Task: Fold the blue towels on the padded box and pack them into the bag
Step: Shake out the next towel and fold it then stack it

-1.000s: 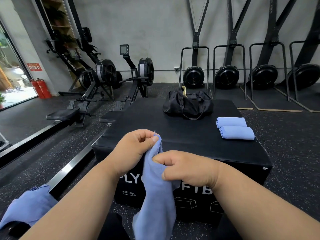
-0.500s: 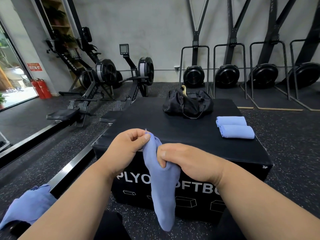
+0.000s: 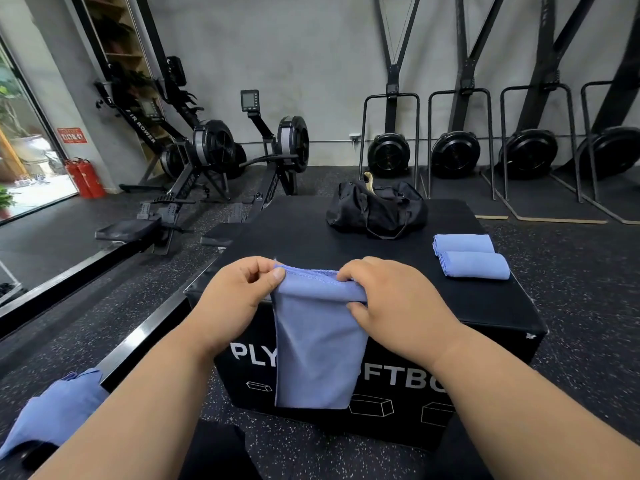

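Towels are your job here, and the box [image 3: 346, 233] carries the finished ones: two folded towels [image 3: 469, 256] lie side by side at its right edge, clear of the middle so you have room to fold. The bag [image 3: 377, 209] waits at the far edge. You hold the towel [image 3: 317, 344] over the near edge, left hand [image 3: 235, 299] and right hand [image 3: 391, 303] each pinching a top corner, so it hangs flat. Spare cloth [image 3: 52, 410] lies lower left.

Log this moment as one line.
left hand: grips blue towel | right hand: grips same edge | two folded blue towels: on black padded box
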`<move>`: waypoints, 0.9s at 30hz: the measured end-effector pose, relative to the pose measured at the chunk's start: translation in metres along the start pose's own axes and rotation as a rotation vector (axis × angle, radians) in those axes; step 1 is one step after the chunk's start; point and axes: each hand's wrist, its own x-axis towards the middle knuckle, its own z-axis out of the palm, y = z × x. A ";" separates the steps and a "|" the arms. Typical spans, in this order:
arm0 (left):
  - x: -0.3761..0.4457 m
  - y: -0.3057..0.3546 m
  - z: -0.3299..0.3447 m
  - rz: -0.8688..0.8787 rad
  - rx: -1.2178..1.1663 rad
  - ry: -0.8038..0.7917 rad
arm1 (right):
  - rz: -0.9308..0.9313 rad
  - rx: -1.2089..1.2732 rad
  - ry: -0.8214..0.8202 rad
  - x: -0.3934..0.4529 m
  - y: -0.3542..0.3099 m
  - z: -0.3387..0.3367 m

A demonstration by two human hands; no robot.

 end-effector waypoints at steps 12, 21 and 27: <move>-0.003 0.000 0.005 0.044 0.160 0.045 | -0.118 -0.101 -0.047 -0.004 0.011 0.007; -0.006 0.003 0.008 0.051 0.256 0.039 | 0.046 -0.241 -0.008 0.002 0.016 0.010; -0.008 0.007 0.017 0.075 0.259 -0.006 | 0.267 -0.188 0.047 0.003 0.025 0.012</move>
